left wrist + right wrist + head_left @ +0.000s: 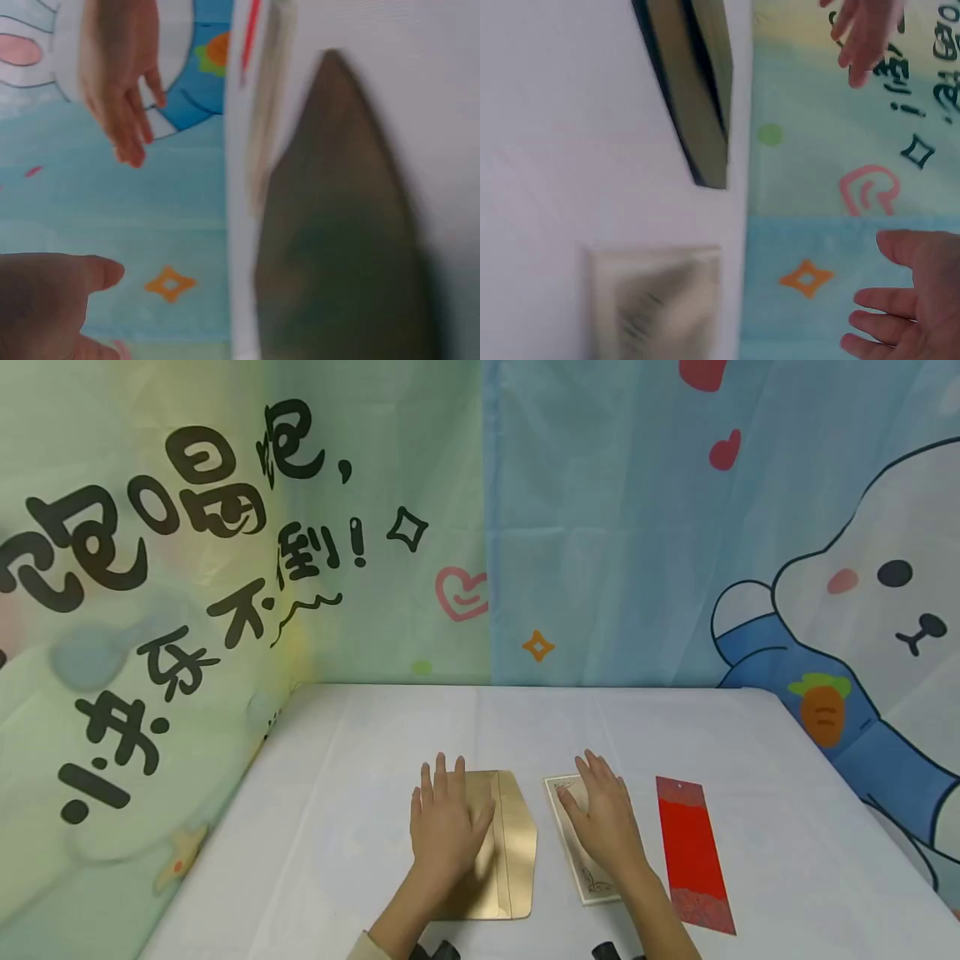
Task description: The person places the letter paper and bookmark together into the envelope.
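My left hand (450, 827) hovers over a gold envelope (516, 852), its fingers spread and pointing away from me. The envelope lies on the white table with its flap on the right; in the left wrist view the envelope (337, 217) is a dark, blurred wedge. Above a cream card (589, 870) with a printed design is my right hand (606, 822), fingers extended and holding nothing. Both wrist views show the right hand (124, 82) and left hand (870, 34) raised off the table. Part of the card is hidden beneath my right hand and forearm.
A long red paper strip (695, 852) with patterned ends lies to the right of the card. The white-covered table (375, 727) meets printed curtains (600, 568) at the back and sides. Dark objects (606, 951) show at the bottom edge near the wrists.
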`<action>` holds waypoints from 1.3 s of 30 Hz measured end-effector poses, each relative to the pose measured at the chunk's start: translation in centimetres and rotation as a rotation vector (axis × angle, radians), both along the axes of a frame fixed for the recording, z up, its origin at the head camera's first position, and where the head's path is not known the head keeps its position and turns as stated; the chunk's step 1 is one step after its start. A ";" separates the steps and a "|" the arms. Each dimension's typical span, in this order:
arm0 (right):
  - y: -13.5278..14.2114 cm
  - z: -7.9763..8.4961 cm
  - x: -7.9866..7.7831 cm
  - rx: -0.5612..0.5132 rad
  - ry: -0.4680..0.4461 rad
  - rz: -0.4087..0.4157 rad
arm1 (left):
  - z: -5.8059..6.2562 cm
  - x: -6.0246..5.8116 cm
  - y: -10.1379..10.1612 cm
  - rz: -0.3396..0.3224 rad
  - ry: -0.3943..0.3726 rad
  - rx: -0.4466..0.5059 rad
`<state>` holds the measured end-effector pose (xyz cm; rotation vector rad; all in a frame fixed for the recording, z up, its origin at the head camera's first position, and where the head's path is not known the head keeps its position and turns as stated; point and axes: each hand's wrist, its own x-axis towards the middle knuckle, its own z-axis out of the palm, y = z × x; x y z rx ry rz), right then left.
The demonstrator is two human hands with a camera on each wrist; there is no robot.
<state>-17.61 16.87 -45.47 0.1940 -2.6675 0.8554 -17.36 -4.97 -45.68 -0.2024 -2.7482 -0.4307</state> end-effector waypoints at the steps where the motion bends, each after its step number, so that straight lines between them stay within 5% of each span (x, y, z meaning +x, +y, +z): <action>1: -0.1 -0.6 0.1 -0.015 0.002 -0.004 | -0.6 0.2 0.1 -0.013 -0.022 -0.005; 9: -0.6 -4.4 0.6 0.007 -0.013 0.027 | -4.9 0.4 0.1 -0.102 -0.183 -0.067; 16: -0.3 -6.1 0.8 0.107 -0.104 0.054 | -6.2 0.8 0.0 -0.154 -0.339 -0.064; 28: 0.4 -7.3 0.9 0.129 -0.137 -0.004 | -7.2 0.7 0.6 -0.154 -0.294 -0.103; 39: -0.1 -6.5 1.0 0.094 -0.104 -0.039 | -7.2 0.5 0.7 -0.171 -0.245 -0.116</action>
